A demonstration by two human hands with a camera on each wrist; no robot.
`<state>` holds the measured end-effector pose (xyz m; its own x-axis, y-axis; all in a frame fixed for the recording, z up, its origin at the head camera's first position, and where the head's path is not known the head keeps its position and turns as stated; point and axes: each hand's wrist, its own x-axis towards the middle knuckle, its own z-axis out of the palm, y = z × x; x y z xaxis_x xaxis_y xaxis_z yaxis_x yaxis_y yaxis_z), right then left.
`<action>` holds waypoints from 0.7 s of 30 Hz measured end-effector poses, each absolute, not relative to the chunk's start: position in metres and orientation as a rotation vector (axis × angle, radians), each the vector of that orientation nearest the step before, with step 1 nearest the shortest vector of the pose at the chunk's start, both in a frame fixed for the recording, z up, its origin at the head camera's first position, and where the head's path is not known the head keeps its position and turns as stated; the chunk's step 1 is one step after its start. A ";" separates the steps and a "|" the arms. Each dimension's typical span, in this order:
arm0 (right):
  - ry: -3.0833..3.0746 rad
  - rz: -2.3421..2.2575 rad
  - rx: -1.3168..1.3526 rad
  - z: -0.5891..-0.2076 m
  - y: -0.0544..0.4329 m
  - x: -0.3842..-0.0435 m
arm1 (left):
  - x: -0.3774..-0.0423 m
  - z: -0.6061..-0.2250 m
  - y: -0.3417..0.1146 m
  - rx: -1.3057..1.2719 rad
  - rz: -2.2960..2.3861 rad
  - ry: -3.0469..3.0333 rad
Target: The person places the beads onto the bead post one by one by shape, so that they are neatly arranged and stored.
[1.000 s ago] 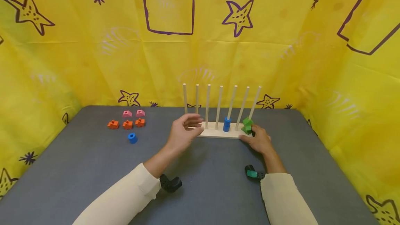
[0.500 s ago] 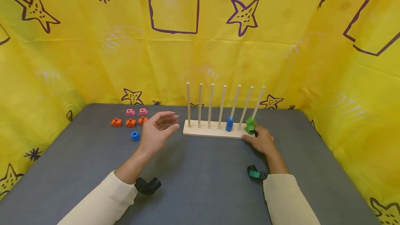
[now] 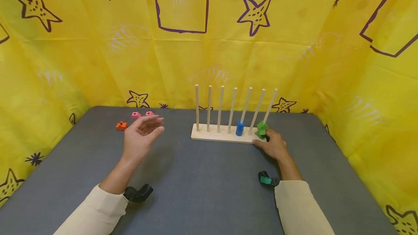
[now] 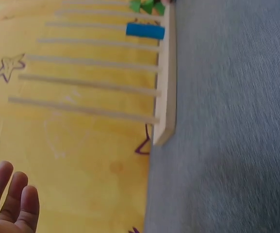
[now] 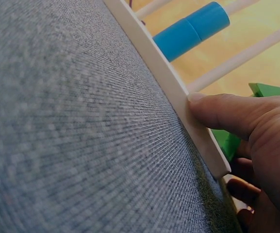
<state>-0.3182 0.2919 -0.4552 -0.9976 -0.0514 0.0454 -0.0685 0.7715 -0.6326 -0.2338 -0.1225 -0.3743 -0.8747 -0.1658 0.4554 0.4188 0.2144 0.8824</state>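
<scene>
The table [image 3: 202,191] bears a crosswise pegboard [image 3: 212,136], pegs [image 3: 220,108] up, right grip [image 3: 275,146] clasping it, left grip [image 3: 139,137] relaxed, empty.

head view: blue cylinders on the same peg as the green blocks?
No, the blue cylinders sit on the third peg from the right, the green blocks on the rightmost peg.

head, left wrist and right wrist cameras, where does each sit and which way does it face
Head: worn on the head, facing forward and down at the pale wooden seven-peg rack on the grey table; left hand, right hand and cream sleeves show.
Left wrist: on that wrist, picture turned sideways, facing the rack and yellow patterned curtain; left fingers show lower left.
Right wrist: on that wrist, close on the rack's end; right thumb and fingers show.
Both wrist views share the rack, stacked blue cylinders and green angular blocks.
</scene>
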 end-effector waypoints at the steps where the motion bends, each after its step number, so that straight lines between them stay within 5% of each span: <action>1: -2.933 1.049 0.100 -0.455 0.292 -0.318 | -0.234 -0.375 -0.125 -0.218 -1.701 -2.034; 21: -2.936 1.050 0.086 -0.453 0.289 -0.318 | -0.243 -0.418 -0.176 0.085 -1.676 -1.904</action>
